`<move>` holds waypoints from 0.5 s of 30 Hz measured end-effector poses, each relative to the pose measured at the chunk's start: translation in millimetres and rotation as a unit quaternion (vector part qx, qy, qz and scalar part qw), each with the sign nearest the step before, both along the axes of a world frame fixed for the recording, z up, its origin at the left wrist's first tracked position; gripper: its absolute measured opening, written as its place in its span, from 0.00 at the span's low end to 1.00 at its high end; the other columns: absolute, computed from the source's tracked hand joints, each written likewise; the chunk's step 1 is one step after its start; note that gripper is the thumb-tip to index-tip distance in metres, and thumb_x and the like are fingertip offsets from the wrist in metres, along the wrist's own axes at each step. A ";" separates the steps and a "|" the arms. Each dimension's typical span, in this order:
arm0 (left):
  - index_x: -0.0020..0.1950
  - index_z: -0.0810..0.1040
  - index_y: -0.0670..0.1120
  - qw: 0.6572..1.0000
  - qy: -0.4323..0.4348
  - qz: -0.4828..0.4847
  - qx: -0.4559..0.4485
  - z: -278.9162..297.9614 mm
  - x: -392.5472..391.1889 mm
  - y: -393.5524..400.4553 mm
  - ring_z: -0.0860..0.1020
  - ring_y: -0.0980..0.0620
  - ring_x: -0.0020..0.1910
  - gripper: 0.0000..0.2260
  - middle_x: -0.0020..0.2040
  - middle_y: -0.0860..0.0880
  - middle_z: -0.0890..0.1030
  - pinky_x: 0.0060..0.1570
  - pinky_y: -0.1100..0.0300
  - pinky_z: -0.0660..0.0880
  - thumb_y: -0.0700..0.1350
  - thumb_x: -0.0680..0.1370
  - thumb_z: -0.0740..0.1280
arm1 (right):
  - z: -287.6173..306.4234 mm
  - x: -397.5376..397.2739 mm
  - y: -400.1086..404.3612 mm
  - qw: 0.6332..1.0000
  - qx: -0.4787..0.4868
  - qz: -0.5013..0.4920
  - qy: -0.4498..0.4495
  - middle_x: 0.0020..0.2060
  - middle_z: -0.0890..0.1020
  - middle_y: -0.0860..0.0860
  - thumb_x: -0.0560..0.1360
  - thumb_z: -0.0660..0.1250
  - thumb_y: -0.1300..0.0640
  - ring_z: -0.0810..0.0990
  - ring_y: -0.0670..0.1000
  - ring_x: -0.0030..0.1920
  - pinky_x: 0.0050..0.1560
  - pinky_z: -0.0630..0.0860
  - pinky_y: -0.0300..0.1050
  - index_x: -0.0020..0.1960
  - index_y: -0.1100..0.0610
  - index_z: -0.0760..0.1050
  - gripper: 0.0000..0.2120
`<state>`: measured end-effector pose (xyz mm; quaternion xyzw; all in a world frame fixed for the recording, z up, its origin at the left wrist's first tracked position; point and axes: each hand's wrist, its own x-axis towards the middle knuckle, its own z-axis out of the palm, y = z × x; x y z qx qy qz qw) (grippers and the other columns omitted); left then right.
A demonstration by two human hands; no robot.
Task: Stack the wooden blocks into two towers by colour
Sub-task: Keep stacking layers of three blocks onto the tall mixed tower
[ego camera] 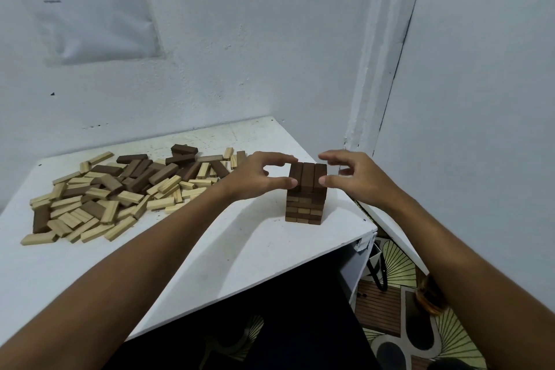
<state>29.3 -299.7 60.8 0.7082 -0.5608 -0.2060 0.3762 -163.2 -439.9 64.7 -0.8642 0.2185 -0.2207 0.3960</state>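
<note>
My left hand (258,177) and right hand (354,177) flank the dark-block tower (306,192) near the table (210,249) corner, fingers relaxed, squaring its top layer. Next, I judge, more dark blocks from the pile (120,186).

Printed lines of text are seen on a paper sheet (87,0) taped to the wall, but too blurred to be read. No other text is found.

A white table (210,249) bears a loose block pile (114,189) and a dark tower (306,192).
</note>
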 end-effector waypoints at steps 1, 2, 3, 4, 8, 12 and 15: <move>0.65 0.77 0.55 1.000 0.000 0.005 0.000 1.5 0.8 3.9 0.73 0.62 0.64 0.25 0.63 0.59 0.77 0.61 0.57 0.71 0.57 0.68 0.71 | 3.7 2.0 3.2 0.999 -0.025 -0.008 -0.019 0.63 0.76 0.44 0.72 0.73 0.57 0.73 0.42 0.62 0.61 0.69 0.39 0.65 0.51 0.76 0.22; 0.65 0.77 0.54 1.000 -0.004 0.010 -0.001 2.7 2.6 7.6 0.73 0.63 0.63 0.25 0.61 0.61 0.77 0.60 0.59 0.71 0.57 0.69 0.71 | 7.9 4.4 6.6 0.998 -0.051 -0.015 -0.039 0.62 0.76 0.44 0.72 0.73 0.58 0.72 0.41 0.61 0.61 0.68 0.36 0.64 0.52 0.76 0.21; 0.65 0.77 0.53 1.000 -0.012 0.017 -0.002 4.2 5.3 13.2 0.73 0.64 0.61 0.24 0.59 0.62 0.77 0.59 0.60 0.71 0.56 0.70 0.72 | 12.6 8.6 11.2 0.995 -0.074 -0.016 -0.058 0.61 0.76 0.43 0.72 0.73 0.58 0.72 0.41 0.61 0.60 0.67 0.34 0.64 0.53 0.77 0.20; 0.65 0.78 0.52 0.999 -0.022 0.025 -0.005 5.1 8.5 19.0 0.73 0.65 0.59 0.23 0.57 0.63 0.76 0.58 0.62 0.70 0.55 0.71 0.73 | 17.0 13.6 16.1 0.993 -0.090 -0.013 -0.073 0.60 0.76 0.42 0.73 0.73 0.58 0.72 0.40 0.61 0.60 0.66 0.31 0.63 0.53 0.77 0.19; 0.63 0.79 0.50 0.996 -0.033 0.084 -0.005 4.3 30.6 52.5 0.77 0.62 0.55 0.22 0.57 0.59 0.79 0.56 0.65 0.73 0.54 0.71 0.75 | 30.3 43.3 43.2 0.988 -0.102 0.035 -0.113 0.58 0.77 0.41 0.73 0.72 0.58 0.72 0.36 0.60 0.60 0.66 0.25 0.61 0.53 0.79 0.17; 0.55 0.82 0.53 0.988 -0.085 0.126 -0.007 1.6 54.6 96.8 0.78 0.65 0.52 0.15 0.52 0.61 0.81 0.56 0.67 0.73 0.56 0.71 0.73 | 28.9 82.3 74.3 0.987 -0.075 0.105 -0.101 0.57 0.77 0.41 0.73 0.72 0.58 0.74 0.38 0.59 0.59 0.70 0.32 0.60 0.54 0.79 0.15; 0.60 0.80 0.47 0.976 -0.111 0.187 0.009 -5.2 72.3 133.5 0.75 0.59 0.60 0.19 0.58 0.54 0.80 0.52 0.74 0.67 0.52 0.72 0.75 | 19.7 114.6 94.5 0.988 -0.034 0.129 -0.081 0.55 0.80 0.46 0.73 0.72 0.59 0.77 0.44 0.57 0.59 0.74 0.40 0.59 0.55 0.80 0.14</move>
